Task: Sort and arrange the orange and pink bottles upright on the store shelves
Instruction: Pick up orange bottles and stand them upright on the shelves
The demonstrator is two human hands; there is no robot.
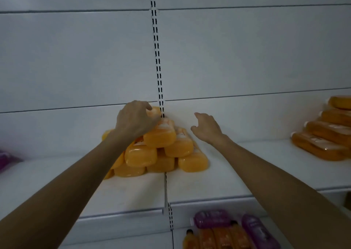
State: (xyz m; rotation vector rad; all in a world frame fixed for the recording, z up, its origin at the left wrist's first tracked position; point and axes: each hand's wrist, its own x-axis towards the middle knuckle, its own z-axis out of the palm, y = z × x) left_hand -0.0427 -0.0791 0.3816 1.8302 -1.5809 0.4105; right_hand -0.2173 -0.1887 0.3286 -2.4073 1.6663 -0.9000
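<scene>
Shelf: orange bottles lie on their sides in a pile against the back panel, straddling the seam between 2 boards. Left hand sits on the peak, fingers curled round the top bottle. Right hand hovers just right of the pile, fingers loosely spread, holding nothing. Bare shelf runs from there to a second orange stack, cut off at the right edge. Pink bottle half out of frame at left. Below, 2 lower pink bottles lie over lower orange bottles; blurred, count unclear.
</scene>
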